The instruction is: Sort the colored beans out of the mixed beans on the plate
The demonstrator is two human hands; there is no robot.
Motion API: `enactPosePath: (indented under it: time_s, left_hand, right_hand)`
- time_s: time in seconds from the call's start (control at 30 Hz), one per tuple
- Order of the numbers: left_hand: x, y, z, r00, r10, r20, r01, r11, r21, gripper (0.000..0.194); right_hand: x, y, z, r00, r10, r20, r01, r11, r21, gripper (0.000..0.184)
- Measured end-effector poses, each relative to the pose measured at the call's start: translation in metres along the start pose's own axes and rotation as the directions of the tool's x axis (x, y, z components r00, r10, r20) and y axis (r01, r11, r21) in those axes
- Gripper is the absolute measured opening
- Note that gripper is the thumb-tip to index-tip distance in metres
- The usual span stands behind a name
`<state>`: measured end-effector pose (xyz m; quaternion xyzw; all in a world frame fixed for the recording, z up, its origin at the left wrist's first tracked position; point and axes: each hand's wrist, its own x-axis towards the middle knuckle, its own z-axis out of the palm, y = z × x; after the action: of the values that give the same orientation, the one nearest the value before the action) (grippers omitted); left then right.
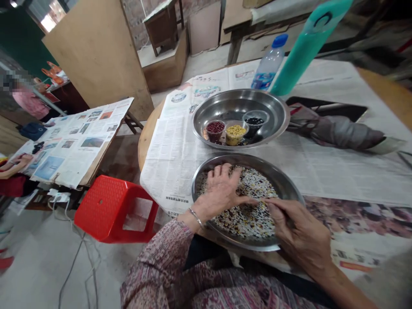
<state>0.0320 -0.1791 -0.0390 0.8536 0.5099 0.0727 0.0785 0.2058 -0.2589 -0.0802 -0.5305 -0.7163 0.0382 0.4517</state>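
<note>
Left hand (pixel 222 186) spreads wide open on mixed grains (pixel 259 182), wrist crossing the steel basin's (pixel 285 184) rim.

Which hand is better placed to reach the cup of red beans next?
Probably the left hand: it lies nearer the cup of red beans, while the right hand is farther off.

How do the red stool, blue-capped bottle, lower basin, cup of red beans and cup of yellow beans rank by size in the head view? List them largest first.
1. Lower basin
2. Red stool
3. Blue-capped bottle
Unranked, smallest: cup of red beans and cup of yellow beans; they look alike in size.
</note>
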Motion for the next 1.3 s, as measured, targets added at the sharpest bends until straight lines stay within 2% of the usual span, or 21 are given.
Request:
enactPosePath:
  time_s: [0.07,0.13,0.23,0.3,0.37,0.47,0.57,0.7,0.77,0.87,0.93,1.0,1.07,1.13,1.2,1.23,1.3]
  left_hand:
    - [0.007,0.01,0.006,0.994,0.103,0.039,-0.101,0.994,-0.039,0.079]
    - [0.013,0.019,0.01,0.966,0.242,0.088,-0.235,0.968,-0.085,0.063]
    - [0.015,0.027,0.012,0.879,0.427,0.214,-0.402,0.903,-0.15,0.031]
    - [0.011,0.026,0.01,0.821,0.487,0.299,-0.459,0.874,-0.163,0.02]
    - [0.001,0.021,0.006,0.809,0.493,0.319,-0.469,0.87,-0.154,0.02]
    - [-0.021,0.007,-0.005,0.863,0.454,0.22,-0.431,0.89,-0.149,0.021]
    - [-0.046,-0.009,-0.017,0.928,0.349,0.133,-0.336,0.936,-0.109,0.018]
    - [-0.071,-0.023,-0.022,0.965,0.255,-0.05,-0.26,0.96,-0.109,0.013]
    - [-0.079,-0.028,-0.018,0.976,0.172,-0.133,-0.189,0.973,-0.133,0.011]
    - [-0.086,-0.033,-0.007,0.965,0.13,-0.229,-0.169,0.973,-0.16,0.014]
    - [-0.088,-0.036,0.001,0.947,0.145,-0.286,-0.201,0.963,-0.178,0.015]
    - [-0.089,-0.038,0.008,0.922,0.134,-0.363,-0.221,0.952,-0.212,0.016]
    - [-0.09,-0.04,0.014,0.893,0.105,-0.437,-0.232,0.94,-0.25,0.018]
    - [-0.09,-0.04,0.017,0.875,0.089,-0.476,-0.244,0.93,-0.273,0.019]
    - [-0.09,-0.041,0.018,0.864,0.104,-0.493,-0.273,0.92,-0.282,0.019]
    - [-0.089,-0.041,0.018,0.859,0.115,-0.5,-0.287,0.915,-0.283,0.019]
    - [-0.088,-0.041,0.017,0.853,0.13,-0.505,-0.302,0.913,-0.275,0.019]
  right_hand:
    - [-0.002,0.0,-0.002,0.999,0.032,-0.009,-0.032,0.999,0.006,0.014]
    - [-0.004,0.001,-0.002,0.997,0.073,-0.025,-0.073,0.997,0.004,0.015]
    - [-0.007,-0.001,-0.003,0.992,0.129,-0.016,-0.129,0.992,0.003,0.019]
    - [-0.007,-0.001,-0.002,0.989,0.15,-0.01,-0.15,0.989,0.003,0.019]
    - [-0.008,0.0,-0.001,0.99,0.138,-0.039,-0.137,0.99,0.006,0.016]
    - [-0.007,0.002,0.002,0.991,0.089,-0.097,-0.087,0.996,0.022,0.011]
    - [-0.007,0.005,0.003,0.991,0.072,-0.109,-0.069,0.997,0.032,0.01]
    - [-0.008,0.007,0.003,0.996,0.09,-0.027,-0.089,0.995,0.034,0.014]
    - [-0.006,0.009,0.002,0.999,0.043,0.022,-0.043,0.999,0.019,0.014]
    - [0.002,0.009,-0.002,0.983,-0.119,0.14,0.121,0.993,-0.004,0.013]
    - [0.009,0.003,-0.004,0.931,-0.236,0.277,0.234,0.971,0.041,0.014]
    - [0.016,-0.007,-0.004,0.834,-0.354,0.423,0.329,0.935,0.134,0.016]
    - [0.022,-0.018,0.0,0.716,-0.442,0.54,0.387,0.896,0.219,0.02]
    - [0.027,-0.024,0.007,0.637,-0.487,0.597,0.421,0.869,0.26,0.024]
    - [0.033,-0.02,0.014,0.625,-0.483,0.614,0.437,0.868,0.238,0.026]
    - [0.036,-0.015,0.018,0.644,-0.465,0.607,0.441,0.875,0.202,0.026]
    - [0.046,-0.002,0.023,0.724,-0.386,0.572,0.412,0.907,0.091,0.028]
